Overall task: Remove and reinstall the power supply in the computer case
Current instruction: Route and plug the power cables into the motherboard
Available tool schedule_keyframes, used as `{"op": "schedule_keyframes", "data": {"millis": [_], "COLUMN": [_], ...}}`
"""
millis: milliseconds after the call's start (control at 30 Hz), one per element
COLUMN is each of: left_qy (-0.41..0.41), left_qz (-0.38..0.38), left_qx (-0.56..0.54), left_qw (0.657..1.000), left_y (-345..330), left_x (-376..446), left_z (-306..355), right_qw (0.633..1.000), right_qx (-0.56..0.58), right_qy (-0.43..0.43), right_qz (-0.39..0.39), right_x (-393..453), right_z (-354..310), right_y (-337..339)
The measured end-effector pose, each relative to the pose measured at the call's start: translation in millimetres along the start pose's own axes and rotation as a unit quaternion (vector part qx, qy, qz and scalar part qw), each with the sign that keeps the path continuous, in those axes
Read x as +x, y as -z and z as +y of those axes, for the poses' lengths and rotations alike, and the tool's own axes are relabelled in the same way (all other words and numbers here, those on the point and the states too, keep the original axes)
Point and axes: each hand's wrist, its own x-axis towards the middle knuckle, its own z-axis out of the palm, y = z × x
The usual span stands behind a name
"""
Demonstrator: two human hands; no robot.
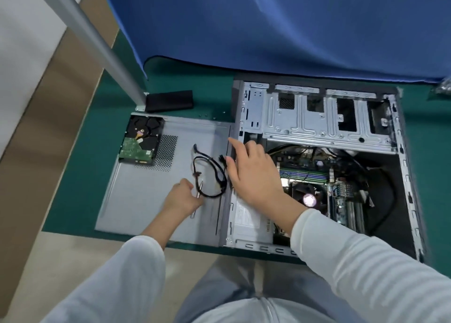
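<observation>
The open computer case (400, 166) lies on its side at the right of the green table. The silver power supply (249, 221) sits in the case's near-left corner, partly under my right forearm. My right hand (251, 174) reaches over the case's left wall with fingers spread, touching the black cable bundle (214, 174) that spills out onto the removed side panel (151, 193). My left hand (183, 197) rests on that panel, curled around a thin metal tool, likely a screwdriver (198, 194), beside the cables.
A hard drive (141, 142) lies circuit-side up on the panel's far-left corner. A black block (169, 100) and a grey post (97, 44) stand behind it, with small screws (206, 115) nearby. Blue cloth (292, 30) hangs at the back. The table's near edge runs just below the case.
</observation>
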Motion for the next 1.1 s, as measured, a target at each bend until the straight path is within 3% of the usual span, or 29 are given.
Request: {"op": "schedule_keyframes", "data": {"millis": [367, 600, 667, 733, 867, 967, 1100], "left_qy": [0.040, 0.032, 0.022, -0.013, -0.101, -0.139, -0.165], "left_qz": [0.017, 0.047, 0.063, 0.073, 0.062, 0.044, -0.011], "left_qx": [0.000, 0.127, 0.068, -0.070, -0.287, -0.330, -0.381], "left_qw": [0.999, 0.990, 0.995, 0.995, 0.951, 0.933, 0.910], "left_y": [-3.9, 46.7, 59.9, 68.5, 76.1, 77.2, 74.3], "left_x": [3.8, -20.6, -30.7, -41.6, -68.5, -81.7, -76.6], "left_z": [-3.1, -8.2, -4.2, 7.7, 50.7, 76.9, 85.4], "right_qw": [1.000, 0.999, 0.997, 0.992, 0.977, 0.979, 0.986], "right_qx": [0.023, 0.026, 0.031, 0.042, -0.003, 0.006, 0.084], "right_qy": [0.001, -0.001, 0.014, 0.065, 0.194, 0.190, 0.123], "right_qz": [-0.014, 0.043, 0.069, 0.102, 0.084, 0.075, 0.078], "right_x": [0.7, -3.1, -5.6, -8.8, -15.1, -15.0, -10.7], "right_z": [-4.3, -5.9, -6.7, -7.2, -9.5, -12.2, -9.2], "right_y": [4.7, 8.0, 10.2, 12.9, 16.2, 16.3, 18.5]}}
